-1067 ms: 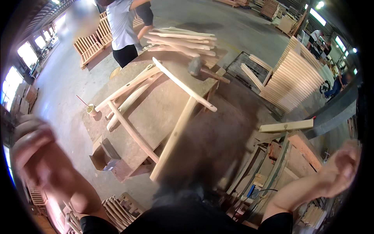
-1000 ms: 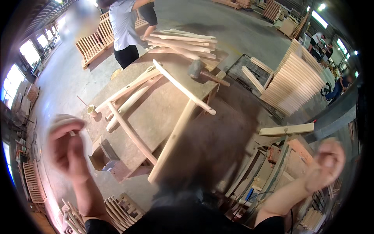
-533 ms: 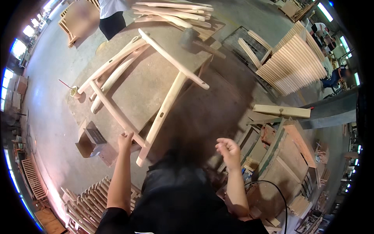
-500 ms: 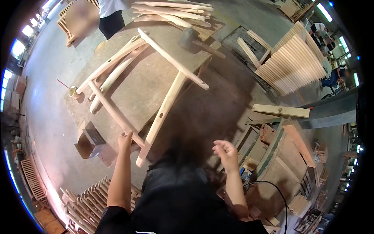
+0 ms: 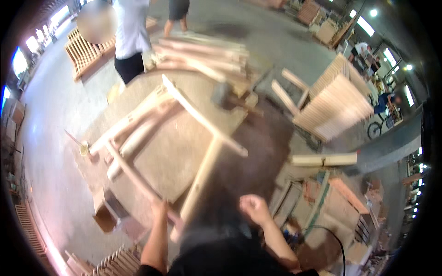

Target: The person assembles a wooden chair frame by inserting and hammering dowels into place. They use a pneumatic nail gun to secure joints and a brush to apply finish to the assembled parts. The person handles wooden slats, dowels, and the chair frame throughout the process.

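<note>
A pale wooden frame of joined rails and posts lies partly on the workbench (image 5: 156,161), its near end jutting toward me. My left hand (image 5: 160,210) is wrapped round the near end of its left rail (image 5: 131,172). The right rail (image 5: 202,177) meets it at that corner, and a rounded post (image 5: 198,115) crosses the far end. My right hand (image 5: 255,209) hovers right of the frame, apart from it, fingers curled closed; whether something small is inside is hidden. Motion blurs the picture. A mallet (image 5: 223,95) with a dark head rests at the bench's far right.
Loose wooden parts (image 5: 198,57) are piled beyond the bench. A small cup (image 5: 84,149) with a stick stands at its left edge, near an open cardboard box (image 5: 109,214). Stacked slats (image 5: 334,108) stand at right. A person in a white top (image 5: 131,32) stands at far left.
The view has tilted up, so the bench and frame sit lower in the picture. My right hand's fingers have curled tighter. My left hand keeps its grip on the rail.
</note>
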Action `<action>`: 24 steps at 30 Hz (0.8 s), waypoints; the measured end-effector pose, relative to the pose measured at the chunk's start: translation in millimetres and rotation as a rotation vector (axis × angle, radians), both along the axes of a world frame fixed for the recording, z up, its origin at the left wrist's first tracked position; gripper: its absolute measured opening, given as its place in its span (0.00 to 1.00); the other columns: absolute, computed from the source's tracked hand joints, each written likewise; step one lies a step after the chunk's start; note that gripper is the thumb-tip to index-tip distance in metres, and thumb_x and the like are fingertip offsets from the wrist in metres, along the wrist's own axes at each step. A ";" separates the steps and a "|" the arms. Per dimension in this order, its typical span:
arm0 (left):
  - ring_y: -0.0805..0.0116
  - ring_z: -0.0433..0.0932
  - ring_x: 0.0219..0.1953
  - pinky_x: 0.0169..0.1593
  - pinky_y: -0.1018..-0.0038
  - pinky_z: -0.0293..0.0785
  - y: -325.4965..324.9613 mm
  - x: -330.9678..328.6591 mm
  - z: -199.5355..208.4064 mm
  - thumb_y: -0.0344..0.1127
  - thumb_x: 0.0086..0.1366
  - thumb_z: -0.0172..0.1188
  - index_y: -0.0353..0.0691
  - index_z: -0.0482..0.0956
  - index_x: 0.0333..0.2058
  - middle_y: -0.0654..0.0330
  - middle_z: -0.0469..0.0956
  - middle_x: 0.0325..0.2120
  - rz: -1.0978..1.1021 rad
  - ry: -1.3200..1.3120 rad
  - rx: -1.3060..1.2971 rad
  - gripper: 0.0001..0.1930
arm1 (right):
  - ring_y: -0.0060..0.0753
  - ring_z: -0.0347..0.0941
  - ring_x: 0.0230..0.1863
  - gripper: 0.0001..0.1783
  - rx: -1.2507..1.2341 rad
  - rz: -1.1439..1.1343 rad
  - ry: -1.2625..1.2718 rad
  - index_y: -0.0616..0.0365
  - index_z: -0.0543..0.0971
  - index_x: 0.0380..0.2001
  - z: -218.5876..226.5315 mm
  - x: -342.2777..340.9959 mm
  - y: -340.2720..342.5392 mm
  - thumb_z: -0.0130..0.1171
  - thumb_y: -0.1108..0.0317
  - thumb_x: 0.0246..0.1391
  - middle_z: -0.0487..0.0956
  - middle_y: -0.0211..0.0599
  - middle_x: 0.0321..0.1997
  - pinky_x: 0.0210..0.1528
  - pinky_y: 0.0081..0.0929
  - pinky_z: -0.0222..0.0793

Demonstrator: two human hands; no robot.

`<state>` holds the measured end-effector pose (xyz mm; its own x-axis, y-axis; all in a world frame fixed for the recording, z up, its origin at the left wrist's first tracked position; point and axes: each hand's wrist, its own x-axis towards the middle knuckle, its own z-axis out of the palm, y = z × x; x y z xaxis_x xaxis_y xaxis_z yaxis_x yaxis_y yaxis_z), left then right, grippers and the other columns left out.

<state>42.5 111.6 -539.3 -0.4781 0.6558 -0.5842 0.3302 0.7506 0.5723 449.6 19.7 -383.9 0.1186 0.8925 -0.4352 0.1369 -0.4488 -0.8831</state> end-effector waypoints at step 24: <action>0.40 0.79 0.43 0.36 0.46 0.79 -16.2 -15.4 -73.7 0.30 0.71 0.55 0.37 0.62 0.67 0.41 0.76 0.47 0.370 -0.355 0.150 0.27 | 0.33 0.81 0.50 0.30 -0.186 -0.046 -0.129 0.58 0.80 0.61 -166.0 102.4 234.3 0.65 0.48 0.65 0.86 0.40 0.50 0.54 0.33 0.74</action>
